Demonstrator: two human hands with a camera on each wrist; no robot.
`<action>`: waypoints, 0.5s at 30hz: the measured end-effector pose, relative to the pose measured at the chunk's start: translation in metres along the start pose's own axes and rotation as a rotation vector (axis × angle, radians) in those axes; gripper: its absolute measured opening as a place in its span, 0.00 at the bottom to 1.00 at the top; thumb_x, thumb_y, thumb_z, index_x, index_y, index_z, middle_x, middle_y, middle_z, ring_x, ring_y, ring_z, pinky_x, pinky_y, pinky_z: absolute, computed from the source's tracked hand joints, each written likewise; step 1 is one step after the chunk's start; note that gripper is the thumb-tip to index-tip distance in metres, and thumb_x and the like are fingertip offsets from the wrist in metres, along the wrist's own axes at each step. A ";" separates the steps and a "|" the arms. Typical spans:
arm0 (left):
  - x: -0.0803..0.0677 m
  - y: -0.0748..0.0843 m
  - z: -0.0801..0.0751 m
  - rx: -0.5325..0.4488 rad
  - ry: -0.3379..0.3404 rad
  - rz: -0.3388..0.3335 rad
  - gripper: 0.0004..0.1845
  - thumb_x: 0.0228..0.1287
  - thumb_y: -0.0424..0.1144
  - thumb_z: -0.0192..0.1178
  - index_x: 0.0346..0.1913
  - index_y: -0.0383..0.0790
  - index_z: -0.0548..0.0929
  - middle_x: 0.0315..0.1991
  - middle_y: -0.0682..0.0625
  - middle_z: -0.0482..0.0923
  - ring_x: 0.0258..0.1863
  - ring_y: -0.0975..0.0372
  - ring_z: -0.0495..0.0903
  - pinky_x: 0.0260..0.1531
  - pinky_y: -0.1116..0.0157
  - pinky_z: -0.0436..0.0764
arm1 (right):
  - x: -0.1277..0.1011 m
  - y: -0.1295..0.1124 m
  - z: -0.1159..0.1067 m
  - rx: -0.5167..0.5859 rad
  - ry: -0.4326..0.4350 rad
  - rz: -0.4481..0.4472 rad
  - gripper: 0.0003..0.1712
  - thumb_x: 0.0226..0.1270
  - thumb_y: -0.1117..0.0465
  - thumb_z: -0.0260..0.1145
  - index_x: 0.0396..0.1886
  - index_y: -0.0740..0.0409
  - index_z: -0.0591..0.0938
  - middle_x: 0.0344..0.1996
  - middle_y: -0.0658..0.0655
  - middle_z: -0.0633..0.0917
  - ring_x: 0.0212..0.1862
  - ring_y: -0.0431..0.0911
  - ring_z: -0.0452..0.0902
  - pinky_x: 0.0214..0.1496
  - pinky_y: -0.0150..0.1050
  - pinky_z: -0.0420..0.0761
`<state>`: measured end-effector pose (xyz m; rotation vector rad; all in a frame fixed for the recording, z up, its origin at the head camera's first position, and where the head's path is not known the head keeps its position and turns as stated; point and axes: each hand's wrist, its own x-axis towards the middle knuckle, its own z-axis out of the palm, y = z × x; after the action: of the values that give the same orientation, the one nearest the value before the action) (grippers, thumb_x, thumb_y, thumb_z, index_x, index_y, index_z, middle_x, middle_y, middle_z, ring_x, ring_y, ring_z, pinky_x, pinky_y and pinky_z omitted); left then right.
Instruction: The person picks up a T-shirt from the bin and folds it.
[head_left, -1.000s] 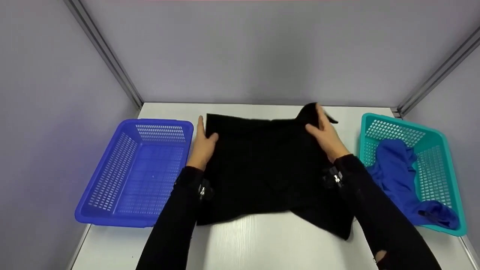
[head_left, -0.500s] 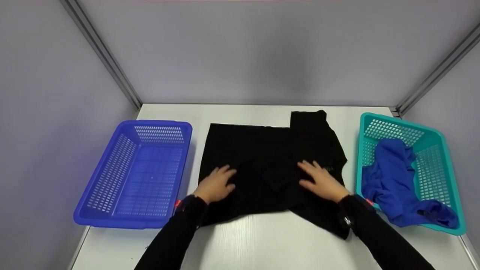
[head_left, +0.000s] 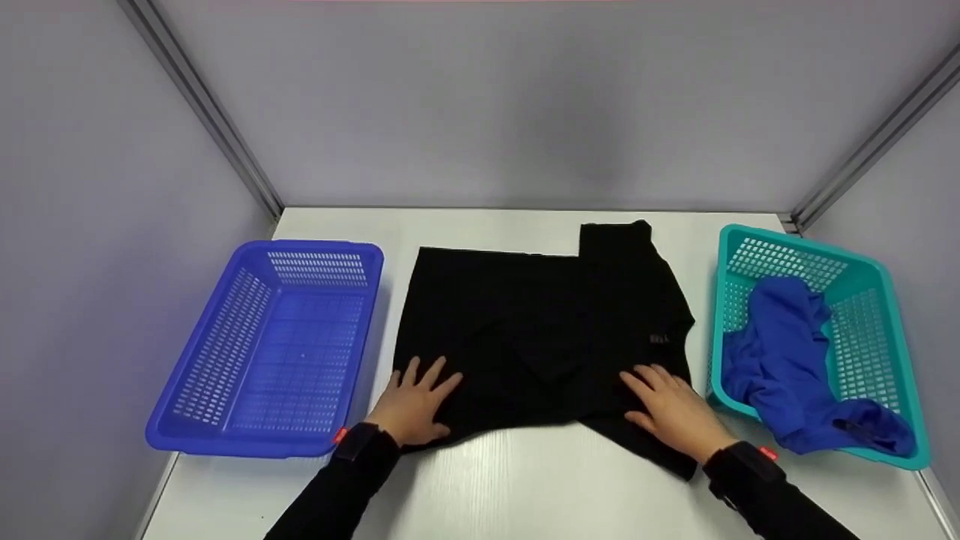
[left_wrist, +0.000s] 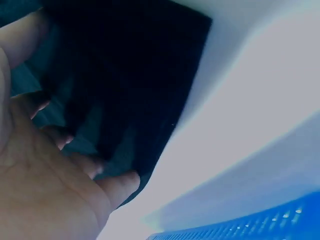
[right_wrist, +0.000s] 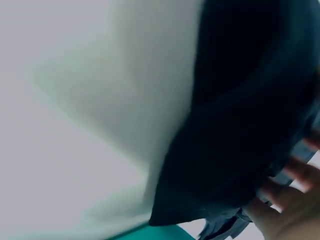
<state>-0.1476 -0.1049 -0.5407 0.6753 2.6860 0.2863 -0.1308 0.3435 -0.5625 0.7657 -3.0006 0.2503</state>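
A black T-shirt (head_left: 510,322) lies spread sideways on the white table, its neck edge toward the right and a small faint label mark near it. One sleeve (head_left: 615,240) points to the back, the other (head_left: 652,446) to the front. My left hand (head_left: 414,405) rests with spread fingers on the shirt's front left corner. Over on the front right part, near the front sleeve, my right hand (head_left: 671,409) lies with fingers extended. In the left wrist view the fingers (left_wrist: 120,187) are slightly bent over the black cloth. The right wrist view shows the fingertips (right_wrist: 300,172) at the cloth's edge.
A blue plastic basket (head_left: 364,337) with nothing in it stands left of the shirt. On the right, a teal basket (head_left: 904,360) holds a crumpled blue garment (head_left: 787,352) that hangs over its front rim. Grey panels (head_left: 525,105) close off the back and sides.
Both hands let go of the shirt's back edge and came toward the front, palms down. The back sleeve now lies flat. Over the last half second the hands slid farther forward and apart.
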 end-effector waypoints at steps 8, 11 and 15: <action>-0.031 -0.006 0.015 0.086 0.143 0.135 0.39 0.52 0.53 0.79 0.64 0.39 0.77 0.60 0.38 0.71 0.61 0.40 0.73 0.55 0.42 0.79 | -0.025 -0.001 -0.006 -0.059 0.106 0.025 0.21 0.52 0.63 0.83 0.46 0.61 0.85 0.33 0.52 0.73 0.36 0.48 0.67 0.38 0.45 0.68; -0.036 -0.010 0.022 0.183 0.205 0.171 0.27 0.54 0.48 0.77 0.53 0.40 0.79 0.51 0.42 0.73 0.50 0.48 0.75 0.44 0.47 0.82 | -0.032 0.002 -0.014 0.038 0.047 0.001 0.15 0.53 0.66 0.81 0.37 0.55 0.83 0.33 0.46 0.72 0.37 0.44 0.67 0.39 0.42 0.71; -0.041 -0.013 0.026 0.289 0.279 0.188 0.11 0.59 0.34 0.71 0.43 0.40 0.81 0.42 0.45 0.77 0.40 0.52 0.77 0.33 0.52 0.83 | -0.044 0.009 -0.029 0.306 -0.123 -0.031 0.16 0.56 0.71 0.76 0.39 0.52 0.80 0.36 0.43 0.76 0.38 0.38 0.71 0.37 0.39 0.75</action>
<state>-0.1096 -0.1337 -0.5561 1.0472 2.9651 0.0389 -0.0969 0.3771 -0.5386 0.8778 -3.1011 0.6992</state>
